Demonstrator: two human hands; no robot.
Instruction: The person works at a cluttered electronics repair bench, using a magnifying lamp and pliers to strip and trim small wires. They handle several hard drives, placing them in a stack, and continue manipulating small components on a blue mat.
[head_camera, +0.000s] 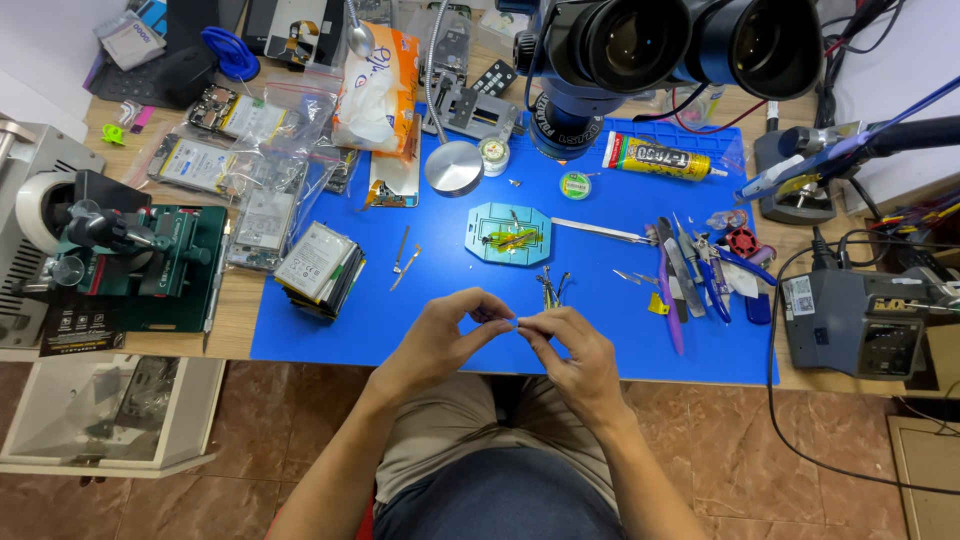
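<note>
Pinching tiny pale part fingertip-to-fingertip

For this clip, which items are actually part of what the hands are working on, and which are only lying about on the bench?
In hand:
- left hand and right hand, fingertips pinching a tiny part, too small to identify
- blue mat beneath them

Lying about:
- tweezers
- light-blue holder plate
- glue tube
- stack of phone batteries
- microscope

Blue mat — microscope, glue tube
</note>
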